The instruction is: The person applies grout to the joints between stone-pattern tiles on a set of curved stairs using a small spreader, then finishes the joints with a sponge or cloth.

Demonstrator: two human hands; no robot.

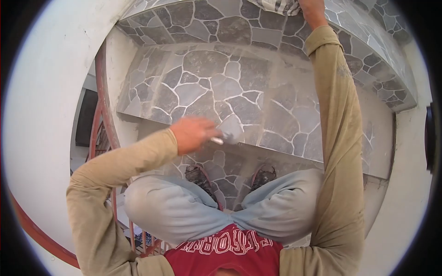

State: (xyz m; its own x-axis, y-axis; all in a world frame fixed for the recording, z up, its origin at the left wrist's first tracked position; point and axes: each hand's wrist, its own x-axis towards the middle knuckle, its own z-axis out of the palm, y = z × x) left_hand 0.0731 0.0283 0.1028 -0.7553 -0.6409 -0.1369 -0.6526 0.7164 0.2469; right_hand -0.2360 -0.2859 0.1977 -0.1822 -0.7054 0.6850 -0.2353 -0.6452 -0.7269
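Observation:
My left hand (195, 133), smeared a little by motion, is closed round a small white-handled thing (217, 140) with a dark, bristly-looking end, like a small brush. It is over the front edge of a stone-faced step (202, 92) with pale joint lines between grey stones. Stretched far forward, my right hand (314, 11) is at the top of the view, its fingers cut off by the frame. Right beside it lies a crumpled grey-and-white striped cloth (281, 5) on the higher step. Whether the right fingers grip the cloth, I cannot tell.
My knees are bent and my shoes (263, 177) stand on the lower stone paving. A higher stone step (235, 30) rises ahead. Pale walls (46, 92) flank the stairs, with a red metal railing (103, 87) at the left. A dark object (430, 138) is at the right edge.

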